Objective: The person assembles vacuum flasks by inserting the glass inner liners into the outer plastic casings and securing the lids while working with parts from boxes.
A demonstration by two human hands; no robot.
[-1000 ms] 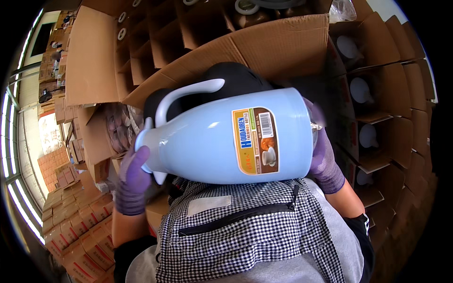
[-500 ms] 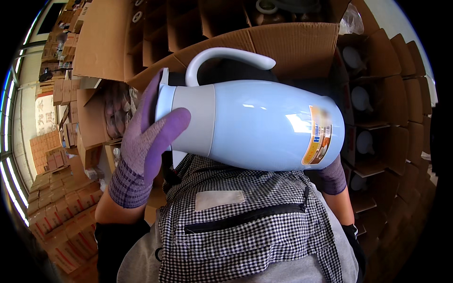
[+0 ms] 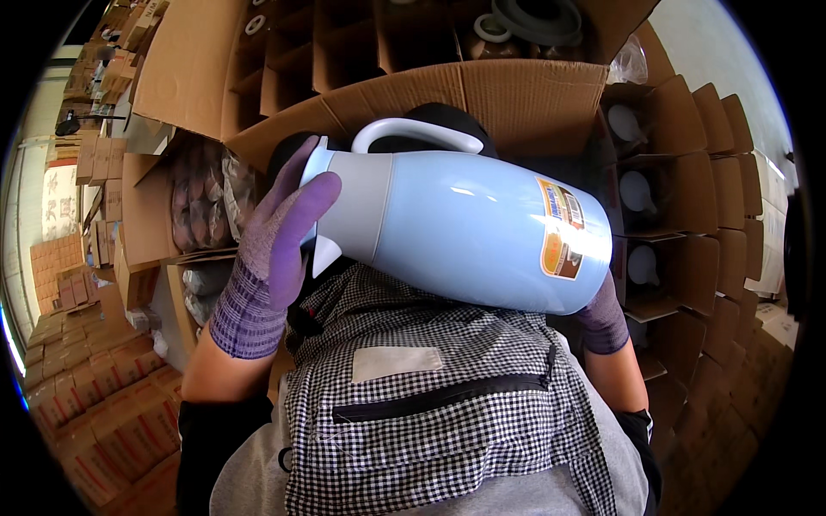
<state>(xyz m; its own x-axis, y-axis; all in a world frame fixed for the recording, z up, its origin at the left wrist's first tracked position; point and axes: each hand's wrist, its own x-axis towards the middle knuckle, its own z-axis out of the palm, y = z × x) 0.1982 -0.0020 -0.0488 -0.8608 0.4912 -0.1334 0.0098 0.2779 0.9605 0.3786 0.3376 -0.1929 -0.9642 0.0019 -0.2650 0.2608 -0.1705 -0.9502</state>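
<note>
A light blue vacuum jug (image 3: 465,228) with a grey collar lies sideways in front of my waist, its base slightly lower than its top. Its pale curved handle (image 3: 422,132) points away from me. At the left end, my left hand (image 3: 288,228), in a purple-coated knit glove, grips the top, thumb over the collar and palm against the lid end. My right hand (image 3: 602,318), gloved too, holds the base end from beneath; its fingers are hidden behind the jug. An orange and white label (image 3: 561,228) is on the body near the base.
A large open carton (image 3: 447,95) with cardboard dividers stands just beyond the jug. On the right, divided cartons (image 3: 680,198) hold white funnel-shaped parts (image 3: 637,191). Left of me are a box of bagged round items (image 3: 202,202) and stacked cartons (image 3: 112,413).
The jug has rolled about its length, so the label sits higher and the handle shows lower. Its base end has tipped down a little. Both hands stay on it.
</note>
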